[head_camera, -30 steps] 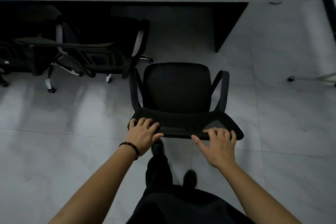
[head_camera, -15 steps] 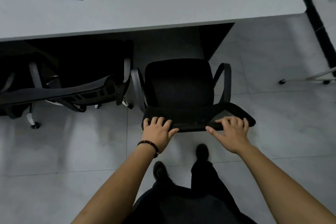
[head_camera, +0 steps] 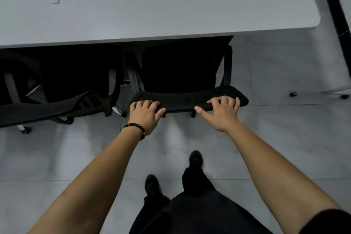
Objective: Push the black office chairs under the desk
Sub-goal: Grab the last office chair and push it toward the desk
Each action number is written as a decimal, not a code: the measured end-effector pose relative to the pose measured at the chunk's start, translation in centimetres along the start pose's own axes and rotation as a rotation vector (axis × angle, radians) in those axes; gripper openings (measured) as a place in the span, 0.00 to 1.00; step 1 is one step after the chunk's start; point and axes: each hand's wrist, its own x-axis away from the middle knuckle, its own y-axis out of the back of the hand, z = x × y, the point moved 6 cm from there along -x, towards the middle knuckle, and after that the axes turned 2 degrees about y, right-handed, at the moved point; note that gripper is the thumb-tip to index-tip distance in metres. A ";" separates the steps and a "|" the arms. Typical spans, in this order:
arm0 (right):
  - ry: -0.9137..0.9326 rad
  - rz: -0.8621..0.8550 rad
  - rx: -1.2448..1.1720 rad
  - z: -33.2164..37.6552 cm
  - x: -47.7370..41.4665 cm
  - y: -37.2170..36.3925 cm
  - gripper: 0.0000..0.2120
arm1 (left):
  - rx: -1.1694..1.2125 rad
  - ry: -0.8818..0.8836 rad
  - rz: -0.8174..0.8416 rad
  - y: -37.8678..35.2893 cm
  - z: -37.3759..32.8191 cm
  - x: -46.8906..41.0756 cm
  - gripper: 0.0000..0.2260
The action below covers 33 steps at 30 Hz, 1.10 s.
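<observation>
A pale grey, smooth worktop [head_camera: 171, 2] with a rounded right corner fills the upper half of the frame; a thin seam line runs down it at upper left. Below it the floor [head_camera: 284, 138] is large pale grey tiles with faint joints and soft reflections. At the far upper right a dark vertical post [head_camera: 336, 15] runs down the edge, and a pale frame on small black casters [head_camera: 293, 94] shows at mid right, cut off by the border.

In the centre the black mesh-backed office chair [head_camera: 182, 70] stands with its seat partly in the shadow under the worktop's front edge, just beside the dark panel leg — its backrest top still out over the floor. The left hand [head_camera: 145, 115], with a dark beaded bracelet [head_camera: 135, 129] at the wrist, rests its fingers over the left end of the backrest top, the grip closed on the chair's edge. The right hand [head_camera: 221, 113] lies flatter on the right end, fingers curled over, thumb stretched out below the edge.

At centre left a second black office chair [head_camera: 62, 99] sits just beside the first, its seat lost in darkness under the worktop — only the backrest, pale arm struts and a caster can be made out. Black shoes [head_camera: 195, 159] and dark trousers show at the bottom.
</observation>
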 end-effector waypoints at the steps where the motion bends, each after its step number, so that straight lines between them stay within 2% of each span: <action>1: 0.007 0.001 0.002 -0.2 -0.7 0.3 0.41 | 0.001 0.007 0.000 0.2 -0.2 -0.6 0.27; 4: 0.023 -0.010 0.000 -0.5 -1.8 0.7 0.40 | -0.004 0.027 0.000 0.5 -0.6 -1.6 0.26; 11: 0.040 -0.024 0.009 -0.4 -1.5 0.9 0.40 | 0.012 0.033 -0.006 1.1 -0.8 -1.2 0.33; 16: -0.003 -0.022 0.064 0.3 -0.9 1.4 0.41 | 0.056 -0.022 0.018 1.6 -0.3 -1.1 0.25; 20: -0.086 -0.019 0.063 1.8 0.1 1.5 0.36 | 0.009 -0.145 0.039 2.2 1.4 0.0 0.25; 22: -0.123 -0.035 0.022 4.4 1.4 1.2 0.33 | 0.016 -0.167 0.029 2.9 4.5 1.2 0.25; 25: -0.074 -0.048 0.025 10.1 2.1 0.2 0.31 | -0.005 -0.127 -0.006 3.7 11.1 1.9 0.26; 30: -0.011 0.009 0.034 20.0 1.7 -2.8 0.28 | -0.111 0.072 -0.038 4.3 22.7 1.7 0.29; 33: -0.060 0.009 0.019 21.6 1.5 -3.9 0.26 | -0.091 0.179 0.058 2.7 27.5 1.8 0.27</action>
